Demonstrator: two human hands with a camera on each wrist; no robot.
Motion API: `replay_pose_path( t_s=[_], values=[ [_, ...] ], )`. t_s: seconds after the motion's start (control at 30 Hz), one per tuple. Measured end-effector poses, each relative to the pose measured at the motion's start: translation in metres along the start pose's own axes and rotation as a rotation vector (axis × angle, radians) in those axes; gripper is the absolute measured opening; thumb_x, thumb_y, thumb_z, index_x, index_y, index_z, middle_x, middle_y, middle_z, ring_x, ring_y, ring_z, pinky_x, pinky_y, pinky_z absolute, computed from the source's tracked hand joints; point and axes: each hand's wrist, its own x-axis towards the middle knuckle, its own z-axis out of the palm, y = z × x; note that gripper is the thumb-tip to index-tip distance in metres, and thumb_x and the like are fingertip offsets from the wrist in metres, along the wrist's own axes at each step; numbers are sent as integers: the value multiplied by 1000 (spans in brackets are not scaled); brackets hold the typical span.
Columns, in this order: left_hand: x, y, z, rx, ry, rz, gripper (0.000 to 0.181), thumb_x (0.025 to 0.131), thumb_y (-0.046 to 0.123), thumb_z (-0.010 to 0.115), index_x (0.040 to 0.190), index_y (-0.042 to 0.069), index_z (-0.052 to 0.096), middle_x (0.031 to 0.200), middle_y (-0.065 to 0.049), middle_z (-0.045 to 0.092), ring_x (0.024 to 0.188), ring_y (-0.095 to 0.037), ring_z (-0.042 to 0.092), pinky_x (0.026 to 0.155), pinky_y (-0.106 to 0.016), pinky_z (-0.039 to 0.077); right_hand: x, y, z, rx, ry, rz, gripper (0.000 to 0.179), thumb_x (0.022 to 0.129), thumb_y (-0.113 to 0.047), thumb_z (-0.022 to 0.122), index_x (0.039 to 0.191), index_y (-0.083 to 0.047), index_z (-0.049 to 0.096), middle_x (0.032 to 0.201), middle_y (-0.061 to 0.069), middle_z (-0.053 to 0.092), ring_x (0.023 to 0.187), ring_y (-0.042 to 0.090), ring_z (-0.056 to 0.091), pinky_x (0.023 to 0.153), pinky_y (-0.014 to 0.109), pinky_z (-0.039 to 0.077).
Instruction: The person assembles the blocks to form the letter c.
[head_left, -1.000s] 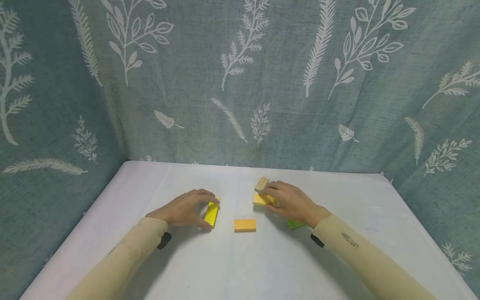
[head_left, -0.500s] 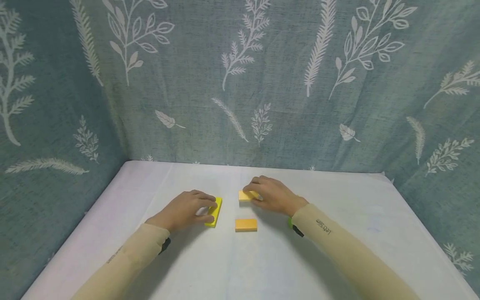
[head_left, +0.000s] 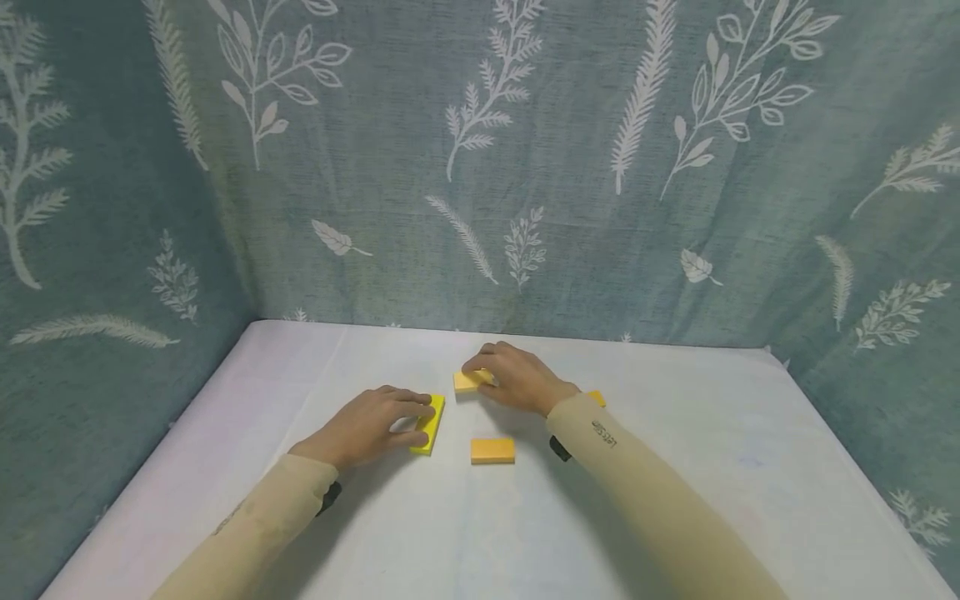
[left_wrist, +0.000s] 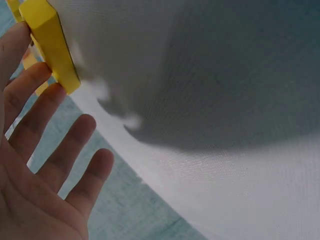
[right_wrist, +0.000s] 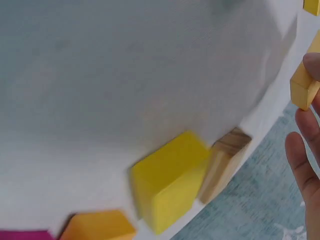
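Note:
In the head view my left hand (head_left: 367, 425) reaches a bright yellow block (head_left: 432, 425) lying flat, slanted, on the white cloth. Its thumb and nearest fingertips touch that block (left_wrist: 52, 47) in the left wrist view, and the other fingers extend apart. Farther back, my right hand (head_left: 517, 379) pinches a pale yellow block (head_left: 471, 381) between thumb and fingers. The right wrist view shows this block's end (right_wrist: 301, 92) at the right edge, with the thumb across its side. An orange block (head_left: 492, 451) lies nearer me, between the two forearms.
Behind the right forearm, part of an orange block (head_left: 597, 398) shows. The right wrist view also has a large yellow block (right_wrist: 170, 185), a striped wooden block (right_wrist: 225, 165) and a magenta edge (right_wrist: 25, 235). Patterned curtains (head_left: 480, 167) rise behind the white-covered table (head_left: 360, 533).
My right hand has carried the pale yellow block leftward and farther back. A green block under that arm is now covered, and an orange one shows. My left thumb and fingers have drawn closer together.

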Motion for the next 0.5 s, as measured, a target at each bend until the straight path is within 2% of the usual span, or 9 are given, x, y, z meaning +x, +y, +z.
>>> replay_pose_path(
  t_s=[0.27,0.5],
  values=[
    [-2,0,-1,-10,14,23,37,90,33,78,120,13,75,133,-6,67,121,-30,62,101,-50,48,19,-14,4,16,-35,-13,34,96,-13,72,129,-18,69,126,-2,66,120,18,58,99,34,49],
    [-2,1,-4,-6,10,21,35,89,31,80,119,13,75,131,-6,68,118,-29,64,99,-49,50,28,-16,11,-15,-74,35,33,96,-11,71,129,-19,70,128,-2,66,122,17,58,103,33,47]
  ],
)
